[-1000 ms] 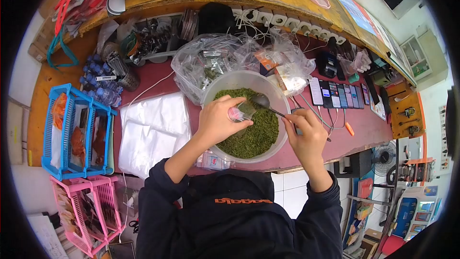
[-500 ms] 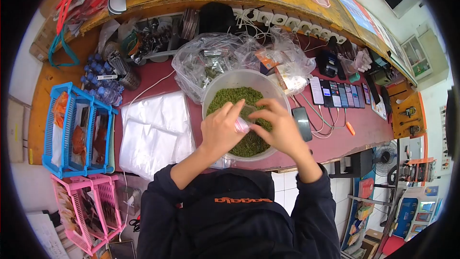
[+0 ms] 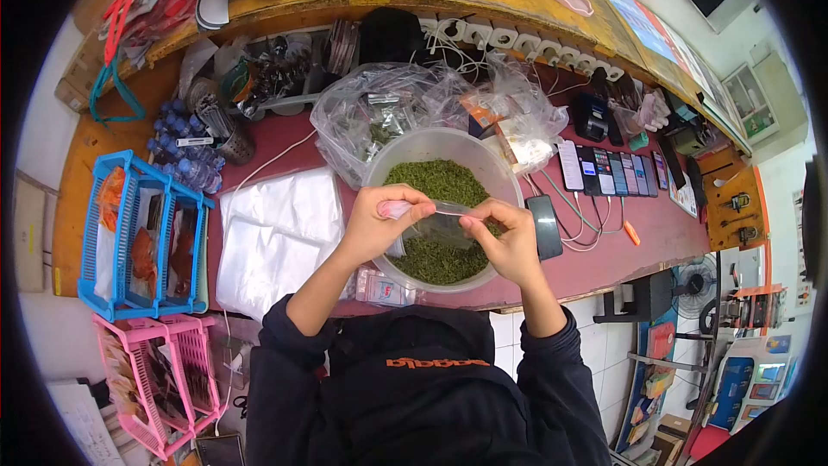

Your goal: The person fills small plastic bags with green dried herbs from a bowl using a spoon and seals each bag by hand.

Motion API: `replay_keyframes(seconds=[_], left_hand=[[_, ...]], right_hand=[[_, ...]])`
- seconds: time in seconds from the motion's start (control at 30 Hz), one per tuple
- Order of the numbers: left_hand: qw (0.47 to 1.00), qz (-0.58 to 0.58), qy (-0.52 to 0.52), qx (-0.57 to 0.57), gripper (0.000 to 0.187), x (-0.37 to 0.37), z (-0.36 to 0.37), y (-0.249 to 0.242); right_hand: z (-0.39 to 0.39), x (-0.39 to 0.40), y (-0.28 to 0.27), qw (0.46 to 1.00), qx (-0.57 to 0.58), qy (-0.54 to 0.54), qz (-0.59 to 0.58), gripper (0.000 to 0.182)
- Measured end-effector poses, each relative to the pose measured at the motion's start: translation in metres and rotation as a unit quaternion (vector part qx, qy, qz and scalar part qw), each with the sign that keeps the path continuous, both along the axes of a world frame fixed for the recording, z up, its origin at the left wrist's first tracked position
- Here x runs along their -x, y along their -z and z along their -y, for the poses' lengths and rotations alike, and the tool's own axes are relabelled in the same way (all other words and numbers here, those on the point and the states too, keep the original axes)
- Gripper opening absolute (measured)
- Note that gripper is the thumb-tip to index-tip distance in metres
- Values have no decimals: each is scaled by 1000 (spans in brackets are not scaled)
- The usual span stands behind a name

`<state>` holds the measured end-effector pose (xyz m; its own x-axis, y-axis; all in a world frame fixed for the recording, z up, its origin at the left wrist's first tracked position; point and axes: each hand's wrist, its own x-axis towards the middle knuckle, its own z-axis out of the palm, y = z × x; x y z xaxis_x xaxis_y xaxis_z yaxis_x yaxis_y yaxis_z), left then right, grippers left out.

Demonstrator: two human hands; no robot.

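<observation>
A small clear plastic bag (image 3: 452, 210) is stretched between my two hands, its top edge running from one pinch to the other. My left hand (image 3: 379, 223) grips its left end, along with some pinkish-white plastic (image 3: 393, 209). On the other side, my right hand (image 3: 507, 237) pinches the bag's right corner between thumb and finger. Beneath them stands a wide whitish tub (image 3: 376, 174), holding a heap of dried, chopped green leaves (image 3: 444, 263). The bag overlaps the leaves in this view.
Left of the tub lie large clear plastic sheets or bags (image 3: 267, 250). A printed packet (image 3: 385, 288) rests at the table's front edge. Behind the tub is a big plastic bag of packets (image 3: 379, 103). Several phones (image 3: 604, 171) line the right, near a dark device (image 3: 543, 226).
My hands have moved apart, pulling the bag out straight between them. My left hand has shifted slightly left, and the packet at the front edge now shows more fully.
</observation>
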<state>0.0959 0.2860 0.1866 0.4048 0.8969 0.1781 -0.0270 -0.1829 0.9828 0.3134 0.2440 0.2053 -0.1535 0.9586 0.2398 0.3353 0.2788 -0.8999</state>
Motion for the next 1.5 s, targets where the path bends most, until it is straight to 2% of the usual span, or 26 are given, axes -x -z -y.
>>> replay_keyframes(seconds=[0.03, 0.1, 0.2, 0.23, 0.3, 0.37, 0.43, 0.47, 0.53, 0.67, 0.7, 0.77, 0.83, 0.9, 0.93, 1.0, 1.03, 1.1, 1.13, 1.17, 1.23, 1.3, 1.37, 1.4, 1.5], left_hand=[[1000, 6, -12, 27, 11, 0, 1, 0], [999, 22, -8, 27, 10, 0, 6, 1], [999, 32, -14, 1, 10, -4, 10, -1], [999, 27, -25, -25, 9, -6, 12, -2], [999, 13, -2, -48, 9, -11, 17, -5], [997, -1, 22, -72, 8, -16, 22, -10], [992, -40, -30, -116, 6, -19, 27, -15], [992, -41, -31, -115, 6, -18, 29, -16], [979, -23, -80, -186, 6, -16, 32, -18], [974, -25, -133, -182, 4, -2, 26, -33], [974, -26, -132, -182, 4, -3, 21, -31], [949, -9, -201, -241, 3, -6, 2, -28], [912, -11, -292, -288, 6, 4, -44, -40], [917, -59, -280, -277, 17, 14, -86, -40], [916, -59, -280, -280, 17, 12, -98, -35], [905, -124, -272, -302, 29, 8, -116, -25], [916, -130, -245, -291, 36, 5, -111, -22], [942, -100, -189, -258, 36, -9, -92, -4], [997, 7, -53, -57, 36, -14, -72, -5], [979, 112, 85, 149, 37, -17, -51, -8], [946, 108, 171, 254, 38, -27, -20, -13], [930, 131, 230, 254, 43, -29, -4, -4], [939, 116, 222, 237, 43, -30, 1, 0], [942, 107, 215, 234, 43, -28, 2, 1], [948, 114, 179, 238, 40, -27, 9, -5]], right_hand=[[2, -1, 1, 1000, -1, 0, -1, 9], [6, -2, -1, 995, -8, 0, -104, 7], [8, 0, 3, 993, -5, -26, -116, 6], [9, 1, 1, 993, -4, -26, -115, 6], [11, 9, -5, 999, -21, -25, -6, 7], [12, 17, 0, 999, -35, -2, -6, 7], [14, 23, -6, 994, -98, 33, 16, 7], [15, 25, -7, 995, -97, 32, 15, 7], [19, 27, -10, 988, -145, 39, 33, 8], [30, 15, -19, 994, -100, 41, 2, 9], [31, 13, -17, 995, -83, 62, -8, 10], [31, 9, -16, 994, -68, 86, -18, 12], [28, 7, -18, 976, -32, 155, -148, 13], [24, 6, -14, 977, -40, 155, -140, 13], [21, 9, -11, 982, -67, 143, -107, 13], [17, 21, -16, 981, -107, 151, -57, 16], [17, 19, -16, 980, -111, 153, -57, 16], [21, 14, -12, 984, -79, 152, 57, 19], [23, 13, -18, 982, 7, 178, 57, 22], [22, 13, -17, 982, 9, 180, 57, 22], [10, 17, -16, 970, -136, 177, 92, 21], [5, 21, -20, 961, -176, 167, 132, 18], [6, 18, -17, 981, -124, 79, 125, 15], [6, 18, -17, 975, -149, 67, 149, 13], [6, 24, -17, 952, -199, 101, 208, 10]])
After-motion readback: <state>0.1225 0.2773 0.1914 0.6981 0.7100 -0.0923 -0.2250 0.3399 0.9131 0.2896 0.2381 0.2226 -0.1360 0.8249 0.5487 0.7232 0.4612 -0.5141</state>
